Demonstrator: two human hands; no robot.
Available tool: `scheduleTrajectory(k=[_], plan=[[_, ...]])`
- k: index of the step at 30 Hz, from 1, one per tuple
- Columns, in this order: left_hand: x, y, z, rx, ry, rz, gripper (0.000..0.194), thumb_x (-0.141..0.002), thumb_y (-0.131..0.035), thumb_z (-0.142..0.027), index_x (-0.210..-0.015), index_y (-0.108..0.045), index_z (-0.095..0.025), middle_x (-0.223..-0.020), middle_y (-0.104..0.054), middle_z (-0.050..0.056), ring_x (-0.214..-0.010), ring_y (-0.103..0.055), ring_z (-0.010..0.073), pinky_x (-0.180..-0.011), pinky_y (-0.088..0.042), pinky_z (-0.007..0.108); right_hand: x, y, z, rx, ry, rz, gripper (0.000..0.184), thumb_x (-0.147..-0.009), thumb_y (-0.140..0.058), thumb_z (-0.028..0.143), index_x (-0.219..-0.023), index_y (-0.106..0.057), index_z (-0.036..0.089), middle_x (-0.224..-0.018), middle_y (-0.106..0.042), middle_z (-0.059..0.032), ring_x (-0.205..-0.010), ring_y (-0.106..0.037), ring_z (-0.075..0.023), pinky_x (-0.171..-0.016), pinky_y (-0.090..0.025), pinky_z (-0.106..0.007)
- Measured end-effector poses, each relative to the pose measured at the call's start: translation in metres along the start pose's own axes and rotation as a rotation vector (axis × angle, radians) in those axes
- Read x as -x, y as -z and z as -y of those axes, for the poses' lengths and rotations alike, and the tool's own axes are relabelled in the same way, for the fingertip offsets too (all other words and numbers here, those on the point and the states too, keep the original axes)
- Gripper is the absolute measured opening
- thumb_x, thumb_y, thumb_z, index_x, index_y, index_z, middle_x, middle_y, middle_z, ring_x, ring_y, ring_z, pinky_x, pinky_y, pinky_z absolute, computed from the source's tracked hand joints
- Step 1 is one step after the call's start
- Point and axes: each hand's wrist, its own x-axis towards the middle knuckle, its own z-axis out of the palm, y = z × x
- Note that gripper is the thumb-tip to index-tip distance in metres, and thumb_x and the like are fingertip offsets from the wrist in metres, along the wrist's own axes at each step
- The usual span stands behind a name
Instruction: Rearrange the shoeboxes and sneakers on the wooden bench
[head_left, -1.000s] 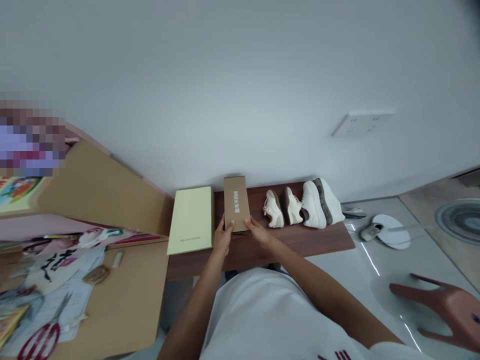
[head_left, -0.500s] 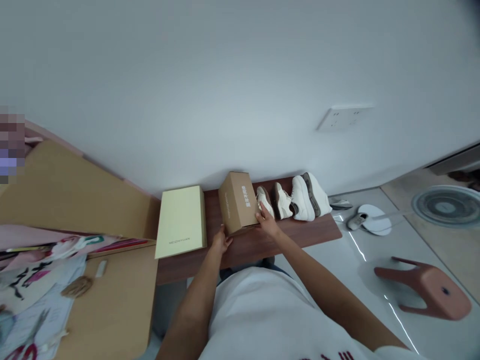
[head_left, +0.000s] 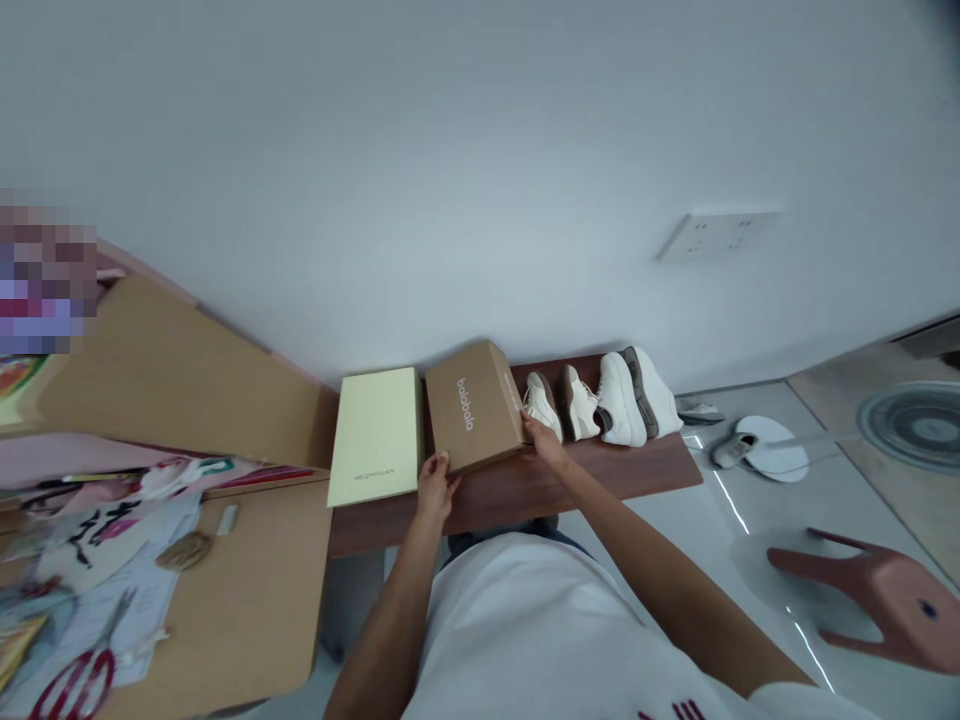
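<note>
A brown shoebox (head_left: 474, 405) marked "balabala" is between my hands, tilted slightly over the dark wooden bench (head_left: 525, 490). My left hand (head_left: 436, 484) grips its near left corner, thumb on top and fingers below the edge. At the near right edge, my right hand (head_left: 543, 438) is closed on the box's side. Just left of it lies a pale yellow box (head_left: 377, 436) lettered "MEIZHIYUAN". To the right stand small white-and-brown shoes (head_left: 579, 405) and larger white sneakers (head_left: 622, 400) in a row.
A desk (head_left: 262, 600) on the left carries scissors (head_left: 90, 660), papers and a brown hair tie-like coil (head_left: 184, 550). On the right floor are a pink stool (head_left: 885, 595), a fan (head_left: 915, 425) and a white round base (head_left: 776, 450). A socket plate (head_left: 720, 232) is on the wall.
The brown shoebox has turned from its side so its broad "balabala" face is upward, now reaching close to the yellow box. Both hands stay on it. The view shifted slightly left.
</note>
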Motion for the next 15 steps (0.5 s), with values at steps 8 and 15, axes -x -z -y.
scheduleTrajectory(k=[8, 15], plan=[[0.007, 0.0, -0.007, -0.16, -0.095, -0.13, 0.036, -0.078, -0.073, -0.042, -0.108, -0.066, -0.024, -0.123, -0.064, 0.009, -0.113, -0.061, 0.0231, -0.081, -0.056, 0.036, -0.007, -0.005, -0.009, -0.033, -0.076, 0.109, 0.07, -0.082, -0.065, 0.057, -0.145, -0.047, 0.031, -0.148, -0.05, -0.0069, -0.133, -0.05, -0.0293, -0.093, -0.055, -0.047], [-0.009, 0.006, -0.009, -0.201, -0.161, -0.138, 0.039, -0.076, -0.074, -0.037, -0.112, -0.068, -0.024, -0.112, -0.071, 0.009, -0.106, -0.065, 0.0224, -0.084, -0.054, 0.036, -0.009, -0.014, -0.029, -0.119, -0.173, 0.13, 0.067, -0.086, -0.062, 0.049, -0.147, -0.042, 0.031, -0.145, -0.053, -0.0086, -0.131, -0.052, -0.0268, -0.098, -0.05, -0.05]])
